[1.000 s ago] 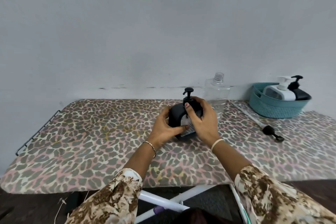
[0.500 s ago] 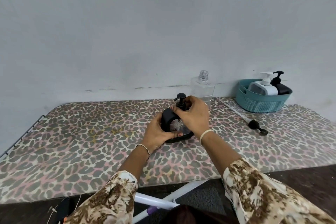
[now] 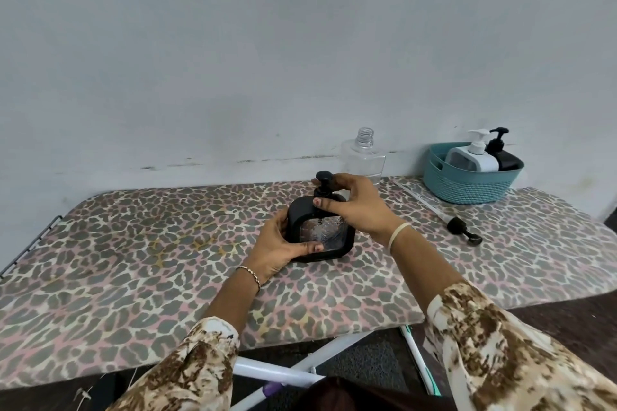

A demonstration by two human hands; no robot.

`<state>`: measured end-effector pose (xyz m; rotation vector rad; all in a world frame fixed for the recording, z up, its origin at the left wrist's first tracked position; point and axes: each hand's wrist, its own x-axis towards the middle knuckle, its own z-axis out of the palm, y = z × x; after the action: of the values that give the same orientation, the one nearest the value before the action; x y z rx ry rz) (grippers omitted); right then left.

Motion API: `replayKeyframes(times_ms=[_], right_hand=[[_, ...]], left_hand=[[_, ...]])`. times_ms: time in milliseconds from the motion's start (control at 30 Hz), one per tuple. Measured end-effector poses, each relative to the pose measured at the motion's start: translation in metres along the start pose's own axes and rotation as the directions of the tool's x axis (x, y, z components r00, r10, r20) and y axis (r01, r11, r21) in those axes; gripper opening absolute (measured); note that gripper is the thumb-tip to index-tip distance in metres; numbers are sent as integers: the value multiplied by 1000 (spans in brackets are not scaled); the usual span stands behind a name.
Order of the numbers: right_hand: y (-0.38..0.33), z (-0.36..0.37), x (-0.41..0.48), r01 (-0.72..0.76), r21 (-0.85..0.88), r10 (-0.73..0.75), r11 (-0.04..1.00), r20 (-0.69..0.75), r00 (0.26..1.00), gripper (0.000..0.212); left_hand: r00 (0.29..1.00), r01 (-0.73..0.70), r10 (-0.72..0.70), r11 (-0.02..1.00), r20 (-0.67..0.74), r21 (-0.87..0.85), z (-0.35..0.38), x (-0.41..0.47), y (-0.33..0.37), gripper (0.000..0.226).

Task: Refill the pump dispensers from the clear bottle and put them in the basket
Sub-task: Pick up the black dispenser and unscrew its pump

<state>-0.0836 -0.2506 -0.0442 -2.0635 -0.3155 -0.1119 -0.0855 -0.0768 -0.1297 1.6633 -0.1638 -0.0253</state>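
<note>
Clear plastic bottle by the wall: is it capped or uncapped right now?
Uncapped. The clear plastic bottle stands upright behind the black square pump dispenser. Its threaded neck is bare, with no cap on it.

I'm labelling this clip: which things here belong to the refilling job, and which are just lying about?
Job: square black dispenser, gripped by left hand and right hand; clear bottle; basket, holding white dispenser and another black dispenser.
Lying about: loose pump with tube, perhaps a spare; white frame tubes under the board.
</note>
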Motion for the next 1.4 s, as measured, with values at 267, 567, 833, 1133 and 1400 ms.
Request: replayKeyframes(times_ms=[267,567,833,1133,1400], right_hand=[[0,17,-8,-75,-135,28,988,-321,947,49],[4,14,-3,-68,-17,62,998,-237,969,33],[3,27,-1,-67,-158,7,985,-352,936,34],[-2,36,-12,-130,-241,6,962,-455,891,51],[-6,41,-12,-138,-265,5,954,-448,894,54]], left_hand=[[994,-60,62,998,-91,31,10,-7,-3,72],[992,-69,73,997,-102,40,11,-7,-5,70],[992,-78,83,996,-99,46,12,-9,-2,66],[990,-101,105,994,-99,48,11,-9,-4,61],[991,-92,95,995,-98,36,9,-8,-6,65]])
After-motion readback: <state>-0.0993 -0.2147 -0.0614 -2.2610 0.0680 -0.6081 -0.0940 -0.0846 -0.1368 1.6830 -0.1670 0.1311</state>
